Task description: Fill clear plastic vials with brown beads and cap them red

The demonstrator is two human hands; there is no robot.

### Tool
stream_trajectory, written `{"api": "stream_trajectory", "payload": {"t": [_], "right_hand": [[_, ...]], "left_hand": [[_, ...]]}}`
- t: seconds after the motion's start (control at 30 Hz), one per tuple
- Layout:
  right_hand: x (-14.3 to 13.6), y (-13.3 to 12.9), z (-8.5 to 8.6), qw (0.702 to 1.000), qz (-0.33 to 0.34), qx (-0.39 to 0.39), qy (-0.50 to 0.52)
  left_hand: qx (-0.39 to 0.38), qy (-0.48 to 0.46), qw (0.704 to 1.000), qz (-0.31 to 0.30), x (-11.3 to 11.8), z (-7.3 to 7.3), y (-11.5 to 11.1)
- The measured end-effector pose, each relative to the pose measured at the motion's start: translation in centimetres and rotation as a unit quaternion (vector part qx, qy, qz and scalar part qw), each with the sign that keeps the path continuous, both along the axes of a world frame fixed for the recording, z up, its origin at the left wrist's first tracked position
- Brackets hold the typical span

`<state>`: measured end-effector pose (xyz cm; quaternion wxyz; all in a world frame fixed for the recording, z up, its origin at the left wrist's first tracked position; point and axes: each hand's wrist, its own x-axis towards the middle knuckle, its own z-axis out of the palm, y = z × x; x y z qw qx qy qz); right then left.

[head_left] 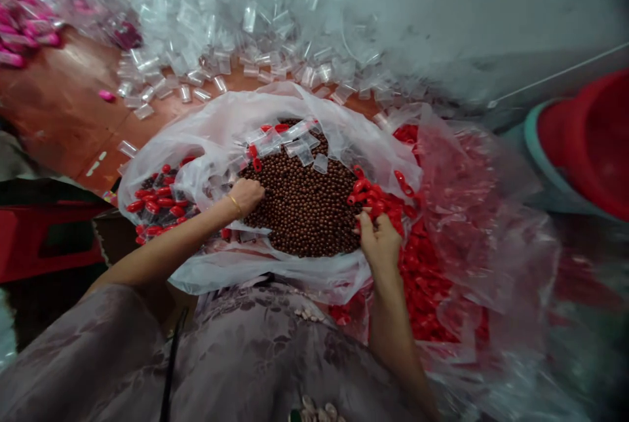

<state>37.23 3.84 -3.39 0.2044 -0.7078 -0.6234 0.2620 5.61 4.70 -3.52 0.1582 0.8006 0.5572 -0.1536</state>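
A large heap of small brown balls (309, 206) lies in an open white plastic bag (196, 124). My left hand (249, 196), with a bracelet at the wrist, is closed at the left side of the heap; whatever its fingers hold is hidden. At the heap's right edge my right hand (381, 238) has its thumb and fingers drawn together, beside a cluster of red plastic pieces (368, 196). I cannot make out what it holds. Several clear plastic tubes (299, 143) lie on the balls towards the back, with a few red pieces among them.
Filled pieces with red caps (160, 199) lie at the bag's left. More red pieces (427, 284) fill a clear bag on the right. Clear tubes (196, 75) are piled behind, pink pieces (24, 29) back left. A red bucket (580, 140) stands right, a red stool (49, 238) left.
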Motion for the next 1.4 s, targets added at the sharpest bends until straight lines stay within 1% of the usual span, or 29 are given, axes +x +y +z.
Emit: {"api": "stream_trajectory", "payload": {"t": [0.07,0.13,0.17,0.23,0.3,0.33,0.37,0.47,0.5,0.53,0.57,0.6,0.67,0.77,0.83,0.9,0.93,1.0,1.1,1.2,1.27,1.33,1.37,1.4], "right_hand": [[-1.0,-0.3,-0.5,0.999,0.017,-0.001,0.046],[-1.9,-0.4,-0.8,0.997,0.026,0.009,0.076],[-2.3,-0.4,-0.9,0.995,0.028,0.012,0.093],[-2.9,-0.3,-0.7,0.991,0.031,0.006,0.134],[-3.2,-0.2,-0.2,0.983,0.030,-0.021,0.182],[-3.3,-0.2,0.0,0.977,0.028,-0.039,0.208],[-3.4,-0.1,0.3,0.970,0.024,-0.059,0.236],[-3.7,0.1,0.9,0.948,0.002,-0.095,0.304],[-3.8,0.2,1.1,0.942,-0.005,-0.101,0.320],[-4.0,0.3,1.2,0.935,-0.012,-0.112,0.337],[-4.2,0.3,1.4,0.926,-0.018,-0.129,0.355],[-4.4,0.4,1.7,0.914,-0.023,-0.149,0.377],[-4.9,0.3,2.3,0.887,-0.029,-0.184,0.423],[-5.2,0.1,3.0,0.855,-0.035,-0.192,0.481],[-5.1,-0.1,3.2,0.833,-0.057,-0.201,0.513],[-4.7,-0.4,3.1,0.820,-0.085,-0.212,0.525],[-4.6,-0.5,3.0,0.821,-0.096,-0.212,0.522],[-4.4,-0.6,2.7,0.832,-0.107,-0.192,0.509],[-4.9,-0.7,2.6,0.840,-0.108,-0.106,0.521],[-6.2,-0.8,2.4,0.845,-0.093,0.003,0.527],[-7.1,-1.0,2.0,0.861,-0.095,0.056,0.496],[-7.7,-1.3,1.4,0.878,-0.105,0.072,0.462],[-7.8,-1.5,1.1,0.883,-0.106,0.071,0.452],[-7.9,-1.8,0.9,0.887,-0.103,0.067,0.445]], "left_hand": [[-0.018,-0.021,0.999,-0.021,3.1,-0.6,0.9],[-0.020,-0.070,0.997,-0.023,5.8,-1.6,1.8],[-0.018,-0.099,0.995,-0.009,6.9,-2.1,2.2],[-0.015,-0.165,0.985,0.039,8.3,-2.9,2.6],[-0.010,-0.259,0.961,0.095,8.8,-3.3,2.6],[-0.007,-0.322,0.940,0.116,8.8,-3.3,2.4],[-0.005,-0.390,0.911,0.134,8.6,-3.2,2.2],[-0.021,-0.562,0.807,0.181,8.0,-2.9,1.2],[-0.037,-0.600,0.775,0.195,7.9,-2.8,1.0],[-0.056,-0.627,0.749,0.207,7.8,-2.7,0.7],[-0.075,-0.645,0.730,0.214,7.8,-2.5,0.5],[-0.092,-0.656,0.717,0.218,7.8,-2.4,0.3],[-0.117,-0.666,0.702,0.224,7.9,-2.0,-0.1],[-0.167,-0.675,0.678,0.239,8.3,-1.3,-1.0],[-0.207,-0.682,0.656,0.250,8.5,-0.8,-1.6],[-0.235,-0.687,0.636,0.263,8.7,-0.5,-2.2],[-0.244,-0.687,0.629,0.269,8.8,-0.4,-2.4],[-0.264,-0.689,0.616,0.276,9.0,-0.2,-2.7],[-0.303,-0.696,0.589,0.278,9.3,0.1,-3.0],[-0.344,-0.710,0.548,0.279,9.6,0.3,-3.3],[-0.380,-0.717,0.513,0.279,9.8,0.3,-3.5],[-0.409,-0.725,0.476,0.283,10.0,0.3,-3.7],[-0.415,-0.729,0.464,0.286,10.0,0.2,-3.7],[-0.416,-0.731,0.457,0.289,10.0,0.2,-3.7]]}}
